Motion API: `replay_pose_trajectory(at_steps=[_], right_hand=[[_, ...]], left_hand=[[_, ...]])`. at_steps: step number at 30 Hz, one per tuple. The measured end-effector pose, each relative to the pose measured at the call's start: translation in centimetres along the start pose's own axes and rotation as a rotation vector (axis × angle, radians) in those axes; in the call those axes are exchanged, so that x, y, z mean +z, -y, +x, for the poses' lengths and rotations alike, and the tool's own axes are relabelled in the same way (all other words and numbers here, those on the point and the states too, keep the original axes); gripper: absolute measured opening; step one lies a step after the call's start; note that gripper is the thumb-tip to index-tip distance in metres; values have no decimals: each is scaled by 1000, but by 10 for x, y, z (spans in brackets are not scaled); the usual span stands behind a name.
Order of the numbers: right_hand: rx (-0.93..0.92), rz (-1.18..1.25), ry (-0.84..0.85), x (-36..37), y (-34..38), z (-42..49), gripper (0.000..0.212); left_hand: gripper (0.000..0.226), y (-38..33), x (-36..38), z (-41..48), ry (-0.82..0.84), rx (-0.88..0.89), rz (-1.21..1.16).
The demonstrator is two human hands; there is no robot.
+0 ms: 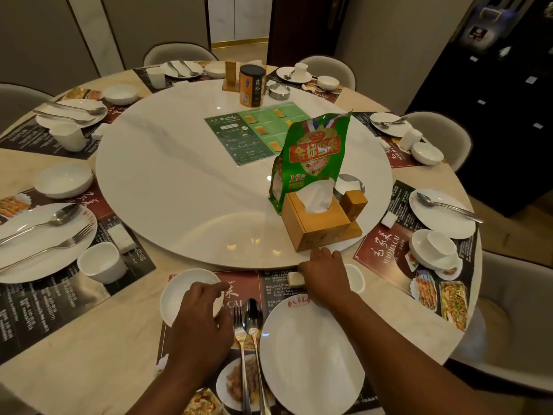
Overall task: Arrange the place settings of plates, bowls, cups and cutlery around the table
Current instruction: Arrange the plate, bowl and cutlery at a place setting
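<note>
- Fingers [209,290] of our left hand [200,313] were curled over the right rim of the white bowl [178,295], so we had a real grip on it. It sat on the far left corner of our placemat [254,283], by the near edge of the tabletop [113,339].
- Our right hand [324,272] was bent down over the mat's far edge, right up against the turntable [179,175]. As best we could tell, it was pinching a small white block [294,278] between thumb and finger.
- We could see a white cup [357,278] just right of that hand, but it was mostly hidden.
- Our plate [311,354] lay on the near right part of the mat, with the fork [239,333] and spoon [253,319] side by side between it and the bowl.
- We reckoned the trick was to copy the neighbour setting [45,241] at the tabletop's left edge: cutlery on the plate, bowl beyond it, block and cup off to the side.
- Lifting the bowl seemed smarter than sliding it, since the mat looked like thin paper and would probably ruck up.
- Same for the block: a clean pick and set-down, square to the mat's edge.
- We thought the right wrist needed to stay low, because the wooden tissue box [311,226] sat at the turntable's near edge just beyond our knuckles.
- The spoon bowl was close to our left palm, so an easy thing to knock.
</note>
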State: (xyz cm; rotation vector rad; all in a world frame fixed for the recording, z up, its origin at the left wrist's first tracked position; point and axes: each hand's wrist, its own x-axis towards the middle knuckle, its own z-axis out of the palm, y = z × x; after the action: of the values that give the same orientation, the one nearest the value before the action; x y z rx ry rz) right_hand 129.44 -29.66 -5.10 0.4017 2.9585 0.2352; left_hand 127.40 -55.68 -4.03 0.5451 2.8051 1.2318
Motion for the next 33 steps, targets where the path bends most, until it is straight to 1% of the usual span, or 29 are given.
replay_pose_trajectory(at_steps=[5,11,17,25,28,30,33], right_hand=[[2,-12,-16,3,-2,0,32],[1,-5,-6,5,-4,2,37],[3,-10,1,6,-3,1,35],[10,21,-3,0,-3,-2,43],[48,118,-50,-11,-8,-11,45],[98,218,-112,-19,-11,-26,39],[189,394,-228,-24,-11,-58,26]], left_hand=[[35,-5,1,-3,-6,-5,26],[36,-3,3,-5,9,-34,43],[38,-3,4,-6,4,-39,60],[37,-3,4,-9,-1,-22,36],[36,-1,7,-12,16,22,3],[36,-1,11,-15,51,46,-6],[30,-5,16,-24,152,45,-15]])
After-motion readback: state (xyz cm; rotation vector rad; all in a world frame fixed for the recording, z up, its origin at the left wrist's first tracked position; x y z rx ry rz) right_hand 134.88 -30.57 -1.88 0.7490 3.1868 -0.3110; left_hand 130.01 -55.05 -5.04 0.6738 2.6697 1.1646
